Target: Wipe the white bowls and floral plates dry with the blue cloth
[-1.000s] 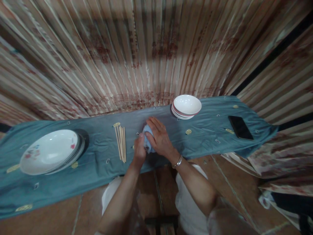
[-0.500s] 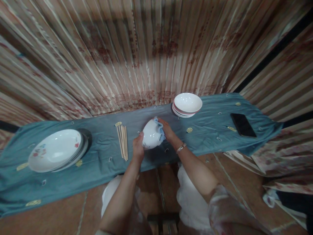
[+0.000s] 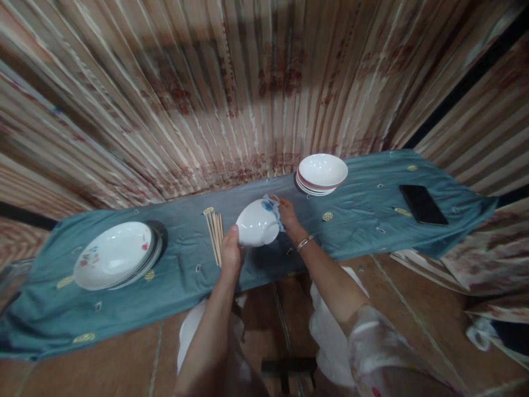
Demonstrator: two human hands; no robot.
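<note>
A white bowl (image 3: 253, 225) is tilted on its side above the table, its glossy outside and foot ring facing me. My left hand (image 3: 232, 249) grips its left edge, thumb on the outer wall and the other fingers hidden behind. At the bowl's right side, my right hand (image 3: 289, 216) has its fingers closed on a crumpled light-blue cloth (image 3: 279, 216), pressed against the bowl. A darker blue patch shows beside the cloth; whether it is bowl decoration or cloth is unclear. Several wooden chopsticks (image 3: 215, 234) lie just left of the bowl.
A stack of white bowls (image 3: 322, 172) with a red rim line stands at the back right. Flower-patterned plates (image 3: 113, 256) are stacked at the left. A black phone (image 3: 423, 204) lies on the right of the teal tablecloth (image 3: 351, 234). A pleated curtain (image 3: 256, 99) hangs behind.
The bowl has turned in my hands, so its foot ring now faces me more. My right hand and the cloth have shifted along its edge. The whole view has moved slightly.
</note>
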